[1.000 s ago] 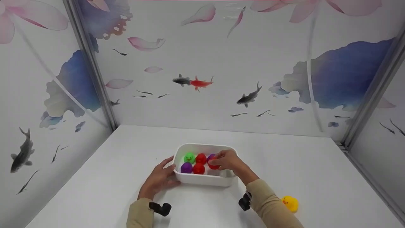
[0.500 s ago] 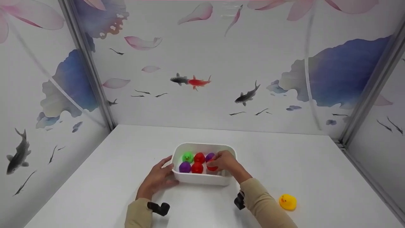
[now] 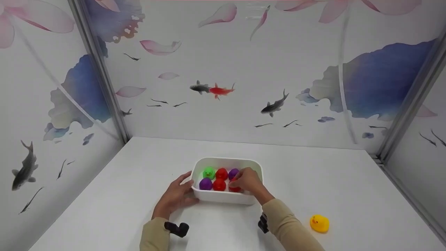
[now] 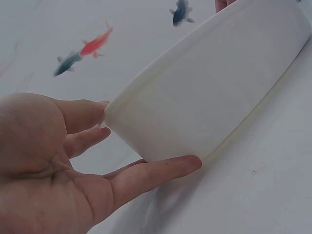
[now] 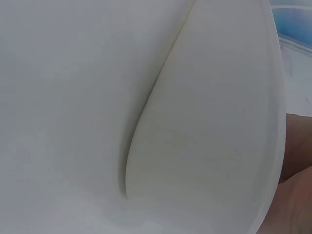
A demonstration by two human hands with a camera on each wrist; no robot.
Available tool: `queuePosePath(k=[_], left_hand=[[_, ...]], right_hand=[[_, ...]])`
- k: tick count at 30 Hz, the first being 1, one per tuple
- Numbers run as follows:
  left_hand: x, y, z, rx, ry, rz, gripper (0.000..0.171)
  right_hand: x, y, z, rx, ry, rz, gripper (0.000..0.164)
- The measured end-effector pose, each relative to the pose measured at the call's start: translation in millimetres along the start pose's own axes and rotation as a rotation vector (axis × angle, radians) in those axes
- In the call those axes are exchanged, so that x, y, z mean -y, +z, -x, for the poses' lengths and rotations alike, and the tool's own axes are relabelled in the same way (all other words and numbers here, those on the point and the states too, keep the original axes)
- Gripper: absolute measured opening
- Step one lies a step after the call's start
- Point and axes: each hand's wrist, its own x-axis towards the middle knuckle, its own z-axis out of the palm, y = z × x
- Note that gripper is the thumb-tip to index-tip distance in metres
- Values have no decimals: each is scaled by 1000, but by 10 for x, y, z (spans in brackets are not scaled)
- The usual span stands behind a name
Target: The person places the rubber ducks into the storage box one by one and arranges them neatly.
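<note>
A white plastic bin [image 3: 223, 197] on the table holds several small rubber ducks. Inside, a green duck [image 3: 209, 173], a red duck [image 3: 222, 173] and a purple duck [image 3: 233, 174] make up the back row; another purple duck [image 3: 205, 184] and red duck [image 3: 219, 185] sit in front. Reaching over the right part of the bin, my right hand [image 3: 248, 179] pinches a third red duck [image 3: 234, 188] low inside, partly hidden by the fingers. My left hand [image 3: 176, 195] touches the bin's left end, its fingers straight against the wall [image 4: 195, 92] in the left wrist view.
A yellow duck [image 3: 319, 223] sits on the white table [image 3: 348, 188] to the right of my right sleeve. White panels printed with fish and petals [image 3: 244, 115] stand behind the table and at both sides.
My right hand has lowered slightly with the red duck, which is now down in the front row. My left hand has stayed at the bin's left end.
</note>
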Motion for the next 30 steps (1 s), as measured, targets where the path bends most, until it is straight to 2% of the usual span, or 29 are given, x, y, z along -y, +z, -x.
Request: queuePosePath(k=[10, 20, 25, 30], left_hand=[[-19, 5, -3, 2, -7, -7, 58], [34, 4, 33, 7, 1, -29, 58], [5, 4, 24, 1, 6, -27, 58], [7, -1, -1, 11, 18, -10, 57]], right_hand=[[-3, 51, -10, -25, -21, 8, 16], [-10, 105, 28, -33, -12, 31, 19], [23, 44, 29, -25, -20, 29, 26], [60, -117, 41, -21, -40, 23, 31]])
